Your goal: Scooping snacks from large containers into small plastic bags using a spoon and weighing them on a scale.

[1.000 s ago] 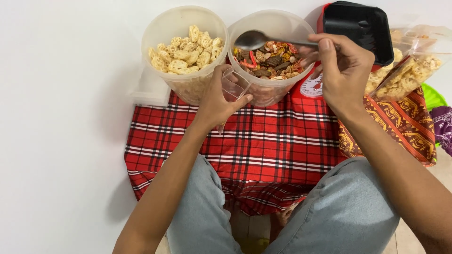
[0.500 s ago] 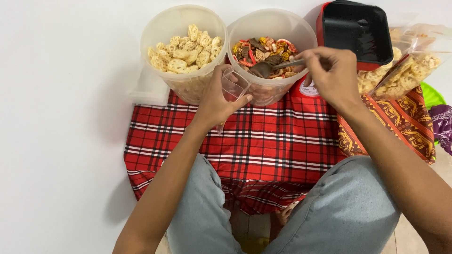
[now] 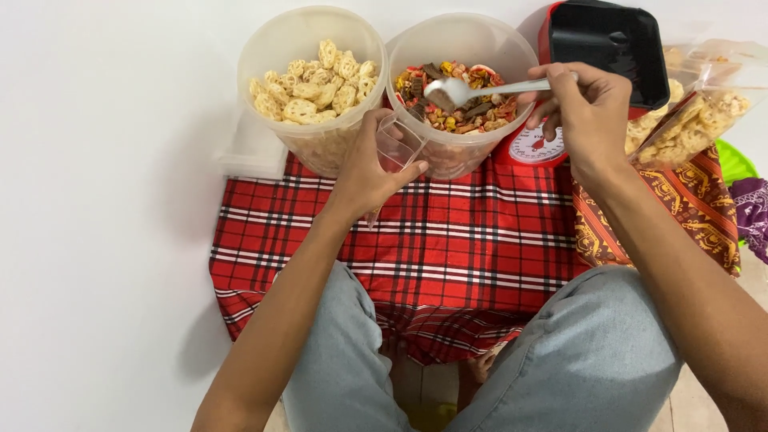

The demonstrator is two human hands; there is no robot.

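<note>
My left hand point(image 3: 370, 172) holds a small clear plastic bag point(image 3: 396, 144) open in front of two round translucent tubs. The left tub point(image 3: 276, 48) is full of pale round crackers. The right tub point(image 3: 480, 32) holds a mixed, colourful snack point(image 3: 472, 112). My right hand point(image 3: 586, 108) grips the handle of a metal spoon point(image 3: 456, 92), whose bowl hovers over the mixed snack with a little of it on board. The spoon sits just right of and above the bag.
A red kitchen scale with a black tray point(image 3: 608, 40) stands behind my right hand. Clear bags of snacks point(image 3: 704, 112) lie at the right. A red plaid cloth point(image 3: 448, 248) covers the floor under the tubs, over my knees. White floor lies to the left.
The spoon dipped into the mixed snack and has come back up, now lifted slightly above it. My left hand keeps the bag in place.
</note>
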